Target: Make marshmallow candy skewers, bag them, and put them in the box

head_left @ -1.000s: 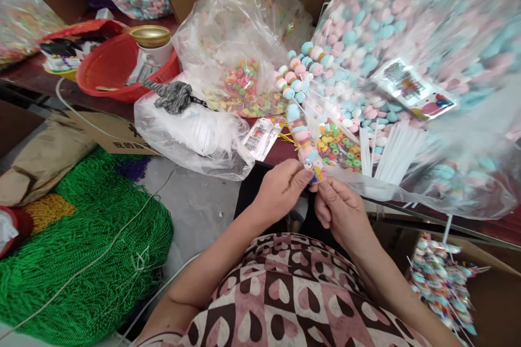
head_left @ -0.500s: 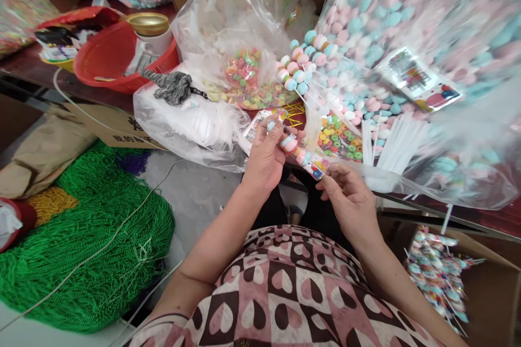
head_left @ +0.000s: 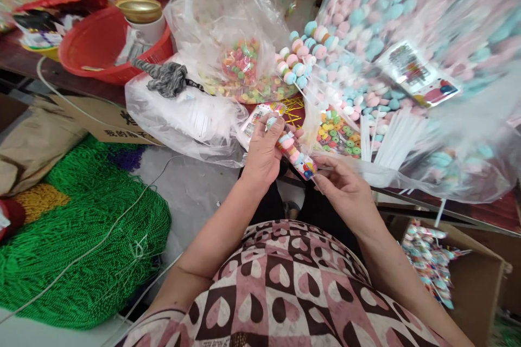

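Observation:
A clear, printed wrapper with pink, white and blue candies strung in a row, a candy skewer (head_left: 291,147), slants between my two hands above my lap. My left hand (head_left: 264,149) is closed round its upper end, thumb on top. At the lower, printed end, the thumb and fingers of my right hand (head_left: 342,184) pinch the wrapper's edge. Just beyond my left hand lies a flat printed pouch (head_left: 260,119). Gold twist ties (head_left: 293,111) and ring candies (head_left: 340,133) lie on the table past my fingers.
Large clear bags of pink and blue candies (head_left: 366,11) fill the right. White sticks (head_left: 396,141) stand near the table edge. A red basket (head_left: 81,49) is at left, above green cord (head_left: 101,249) on the floor. Lower right, a cardboard box (head_left: 476,282) holds wrapped skewers.
My right hand has moved slightly left, and the wrapper's printed end has tilted further down. The whole view has shifted a little. Both hands keep their hold.

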Action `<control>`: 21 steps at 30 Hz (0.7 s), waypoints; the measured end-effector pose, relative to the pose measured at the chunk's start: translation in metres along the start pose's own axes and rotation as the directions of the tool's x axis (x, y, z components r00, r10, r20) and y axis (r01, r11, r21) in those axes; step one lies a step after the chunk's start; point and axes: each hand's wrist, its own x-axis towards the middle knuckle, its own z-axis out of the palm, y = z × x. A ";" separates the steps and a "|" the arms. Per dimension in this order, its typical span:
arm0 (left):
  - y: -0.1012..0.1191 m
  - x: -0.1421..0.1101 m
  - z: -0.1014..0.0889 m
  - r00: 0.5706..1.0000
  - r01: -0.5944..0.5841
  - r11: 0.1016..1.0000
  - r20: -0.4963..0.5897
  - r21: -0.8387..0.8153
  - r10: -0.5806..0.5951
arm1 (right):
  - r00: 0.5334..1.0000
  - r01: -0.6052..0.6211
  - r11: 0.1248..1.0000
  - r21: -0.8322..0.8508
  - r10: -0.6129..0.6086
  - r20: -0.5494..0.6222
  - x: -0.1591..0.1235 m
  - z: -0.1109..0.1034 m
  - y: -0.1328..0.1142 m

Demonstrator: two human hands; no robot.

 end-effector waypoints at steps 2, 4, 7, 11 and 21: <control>-0.002 0.000 0.000 1.000 0.019 1.000 -0.018 -0.023 -0.019 | 0.997 0.081 0.994 -0.074 -0.080 0.012 0.002 -0.002 0.002; -0.005 0.000 0.001 0.999 0.028 0.999 -0.019 -0.037 -0.029 | 0.993 0.121 0.990 -0.068 -0.120 0.017 0.002 -0.002 0.003; -0.011 -0.001 0.002 0.999 0.035 0.998 -0.036 -0.046 -0.036 | 0.995 0.095 0.995 0.023 -0.095 -0.022 -0.002 -0.001 0.001; -0.015 -0.003 0.008 0.996 0.014 0.998 -0.089 -0.059 -0.019 | 0.996 0.090 0.996 0.021 -0.089 -0.024 -0.006 0.007 -0.004; -0.023 -0.006 0.014 0.981 0.081 0.996 -0.174 -0.047 -0.088 | 0.923 -0.341 0.850 0.401 0.222 0.314 -0.004 0.015 -0.003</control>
